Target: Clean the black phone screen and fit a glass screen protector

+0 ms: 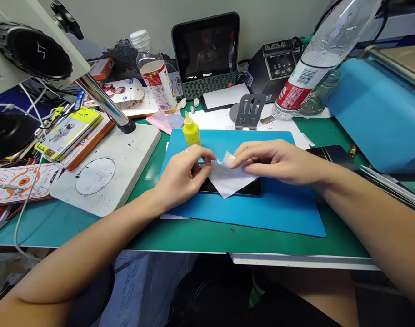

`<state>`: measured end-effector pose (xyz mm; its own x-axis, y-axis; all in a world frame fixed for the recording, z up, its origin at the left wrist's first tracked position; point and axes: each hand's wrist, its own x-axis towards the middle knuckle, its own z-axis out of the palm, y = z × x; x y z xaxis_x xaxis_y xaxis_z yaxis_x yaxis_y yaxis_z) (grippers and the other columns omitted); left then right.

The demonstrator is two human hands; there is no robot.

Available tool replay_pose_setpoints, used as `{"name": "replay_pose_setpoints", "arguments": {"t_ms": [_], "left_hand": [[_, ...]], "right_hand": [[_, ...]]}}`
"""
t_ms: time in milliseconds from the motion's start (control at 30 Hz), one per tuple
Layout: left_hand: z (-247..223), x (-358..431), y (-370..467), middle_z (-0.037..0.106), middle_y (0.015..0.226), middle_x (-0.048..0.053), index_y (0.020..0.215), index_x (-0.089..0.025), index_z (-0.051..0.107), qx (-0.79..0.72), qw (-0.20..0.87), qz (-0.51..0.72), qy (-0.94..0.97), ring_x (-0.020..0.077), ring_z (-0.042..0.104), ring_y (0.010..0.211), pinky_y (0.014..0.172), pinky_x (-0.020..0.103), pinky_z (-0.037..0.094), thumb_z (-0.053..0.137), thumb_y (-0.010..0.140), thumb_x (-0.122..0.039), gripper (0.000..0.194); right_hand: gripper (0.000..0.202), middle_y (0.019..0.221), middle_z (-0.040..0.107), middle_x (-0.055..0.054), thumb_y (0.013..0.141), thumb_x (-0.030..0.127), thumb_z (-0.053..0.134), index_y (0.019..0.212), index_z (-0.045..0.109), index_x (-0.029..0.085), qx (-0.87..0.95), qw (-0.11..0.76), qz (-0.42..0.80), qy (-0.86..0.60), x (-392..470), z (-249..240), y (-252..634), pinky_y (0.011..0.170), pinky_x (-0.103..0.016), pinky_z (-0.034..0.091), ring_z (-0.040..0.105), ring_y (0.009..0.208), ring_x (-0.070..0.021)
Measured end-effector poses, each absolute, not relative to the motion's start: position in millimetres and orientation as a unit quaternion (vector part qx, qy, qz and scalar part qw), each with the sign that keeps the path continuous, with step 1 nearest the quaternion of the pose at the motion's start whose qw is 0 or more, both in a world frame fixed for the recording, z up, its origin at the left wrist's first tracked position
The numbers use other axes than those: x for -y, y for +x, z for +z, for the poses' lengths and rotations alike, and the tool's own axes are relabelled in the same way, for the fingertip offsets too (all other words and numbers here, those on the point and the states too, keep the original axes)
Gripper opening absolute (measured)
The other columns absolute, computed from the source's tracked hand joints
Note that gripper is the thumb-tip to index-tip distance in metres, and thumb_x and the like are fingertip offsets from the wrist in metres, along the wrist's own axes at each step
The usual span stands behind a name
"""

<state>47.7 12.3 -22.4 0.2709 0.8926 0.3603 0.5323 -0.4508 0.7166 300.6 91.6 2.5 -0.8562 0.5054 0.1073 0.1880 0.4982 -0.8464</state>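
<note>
A white cloth or wipe [229,178] is pinched at its upper edge between my two hands. My left hand [183,175] grips its left corner with thumb and forefinger. On the other side, my right hand [273,161] has its top right part between thumb and fingers. Under the cloth lies a dark smartphone [251,187], partly covered by it, flat on a blue mat [262,209]. Just behind my left hand stands a small yellow squeeze bottle [191,131] with a pointed tip.
A microscope stand [98,181] and stacked boxes [71,131] fill the left. At the back are a plastic bottle [157,81], a smart display [207,50] and a grey phone holder [250,111]. A large upturned bottle [306,81] and a blue case [374,109] stand right.
</note>
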Motion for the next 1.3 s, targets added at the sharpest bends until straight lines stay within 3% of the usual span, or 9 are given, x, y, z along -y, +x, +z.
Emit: {"name": "replay_pose_setpoints", "arguments": {"t_ms": [100, 233, 367, 567, 767, 900, 1067, 1300], "left_hand": [[-23, -12, 45, 0.067, 0.091, -0.001, 0.107, -0.020, 0.065, -0.482, 0.108, 0.308, 0.813, 0.0106, 0.058, 0.070, 0.069, 0.026, 0.048, 0.061, 0.093, -0.012, 0.017], [-20, -11, 45, 0.067, 0.103, 0.007, 0.111, -0.018, 0.066, -0.459, 0.041, 0.296, 0.837, 0.0201, 0.062, 0.095, 0.082, 0.034, 0.052, 0.060, 0.093, -0.014, 0.019], [-15, -8, 46, 0.070, 0.108, 0.010, 0.111, -0.017, 0.067, -0.341, 0.040, 0.284, 0.895, 0.0209, 0.062, 0.096, 0.087, 0.038, 0.054, 0.052, 0.096, -0.010, 0.023], [-16, -9, 46, 0.067, 0.137, 0.013, 0.127, -0.014, 0.065, -0.266, 0.071, 0.192, 0.942, 0.0275, 0.060, 0.127, 0.109, 0.044, 0.051, 0.047, 0.100, -0.015, 0.032], [-14, -10, 44, 0.073, 0.125, 0.013, 0.122, -0.013, 0.067, -0.256, 0.076, 0.185, 0.946, 0.0256, 0.068, 0.112, 0.097, 0.042, 0.056, 0.046, 0.100, -0.013, 0.031], [-17, -10, 44, 0.074, 0.121, 0.011, 0.121, -0.015, 0.067, -0.254, 0.073, 0.220, 0.939, 0.0217, 0.069, 0.105, 0.090, 0.036, 0.057, 0.044, 0.100, -0.009, 0.031], [-22, -10, 44, 0.071, 0.124, 0.011, 0.123, -0.019, 0.067, -0.310, 0.083, 0.238, 0.917, 0.0224, 0.065, 0.112, 0.095, 0.038, 0.056, 0.047, 0.103, -0.015, 0.028], [-23, -11, 47, 0.070, 0.126, 0.012, 0.121, -0.016, 0.069, -0.347, 0.089, 0.229, 0.905, 0.0253, 0.063, 0.118, 0.103, 0.043, 0.054, 0.049, 0.104, -0.021, 0.027]], "right_hand": [[0.024, 0.108, 0.074, -0.007, 0.096, 0.034, 0.063, 0.110, 0.079, 0.023, 0.882, 0.170, 0.386, -0.211, -92, 0, 299, 0.079, -0.034, 0.052, 0.068, 0.092, -0.0199], [0.028, 0.107, 0.075, -0.009, 0.099, 0.037, 0.058, 0.111, 0.078, 0.022, 0.918, 0.169, 0.294, -0.206, -92, -3, 299, 0.086, -0.039, 0.052, 0.067, 0.100, -0.0237], [0.030, 0.110, 0.073, -0.012, 0.100, 0.037, 0.056, 0.110, 0.078, 0.022, 0.938, 0.182, 0.218, -0.201, -95, -7, 301, 0.091, -0.043, 0.051, 0.065, 0.105, -0.0269], [0.030, 0.136, 0.062, -0.017, 0.098, 0.038, 0.058, 0.114, 0.078, 0.022, 0.946, 0.177, 0.183, -0.200, -95, -13, 300, 0.102, -0.051, 0.048, 0.059, 0.125, -0.0329], [0.025, 0.147, 0.055, -0.017, 0.097, 0.038, 0.060, 0.105, 0.077, 0.021, 0.946, 0.191, 0.169, -0.200, -93, -10, 299, 0.114, -0.055, 0.038, 0.046, 0.141, -0.0364], [0.022, 0.130, 0.063, -0.015, 0.097, 0.036, 0.060, 0.099, 0.076, 0.022, 0.944, 0.180, 0.201, -0.190, -92, -10, 299, 0.104, -0.049, 0.046, 0.058, 0.124, -0.0316], [0.018, 0.113, 0.064, -0.011, 0.094, 0.037, 0.062, 0.094, 0.073, 0.023, 0.939, 0.153, 0.234, -0.198, -90, -12, 297, 0.093, -0.044, 0.048, 0.059, 0.109, -0.0284], [0.019, 0.126, 0.056, -0.008, 0.083, 0.039, 0.070, 0.097, 0.064, 0.027, 0.911, 0.068, 0.306, -0.269, -86, -11, 294, 0.100, -0.049, 0.045, 0.050, 0.123, -0.0325]]}}
